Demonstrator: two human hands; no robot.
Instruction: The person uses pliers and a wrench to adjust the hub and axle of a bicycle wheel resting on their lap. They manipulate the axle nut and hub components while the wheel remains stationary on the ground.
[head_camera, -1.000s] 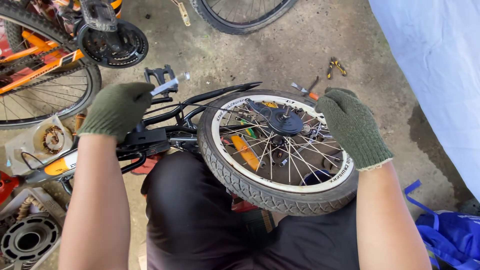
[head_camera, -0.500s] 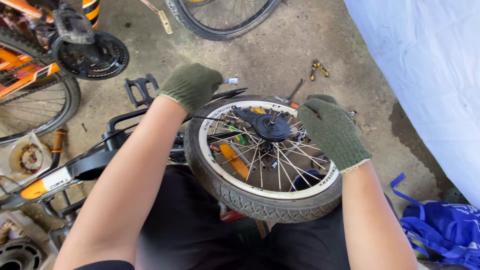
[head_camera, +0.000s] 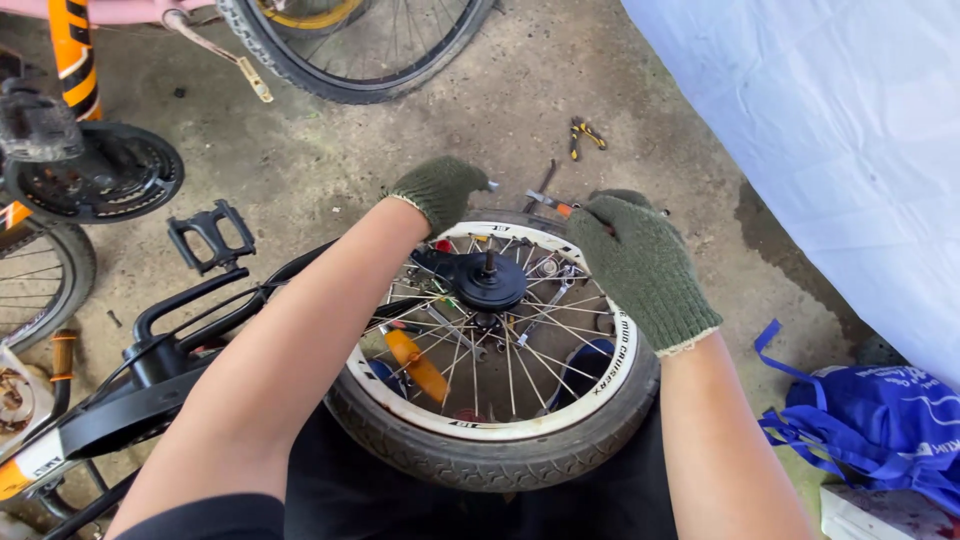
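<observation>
A small bicycle wheel (head_camera: 500, 440) with a black tyre, white rim and dark hub (head_camera: 490, 282) lies flat across my lap. My left hand (head_camera: 438, 190), in a green knit glove, reaches over the far edge of the wheel toward small tools lying on the concrete; whether it holds anything is hidden. My right hand (head_camera: 640, 265), also gloved, grips the far right side of the tyre. An orange reflector (head_camera: 418, 364) sits among the spokes.
A black bicycle frame with a pedal (head_camera: 210, 235) lies at my left. A chainring (head_camera: 95, 175) and another wheel (head_camera: 360, 50) are further off. Pliers (head_camera: 583, 133) rest on the floor. A white sheet (head_camera: 830, 140) and blue bag (head_camera: 880, 420) are at right.
My left hand has moved from the pedal area across to the far side of the wheel. My right hand stayed on the tyre.
</observation>
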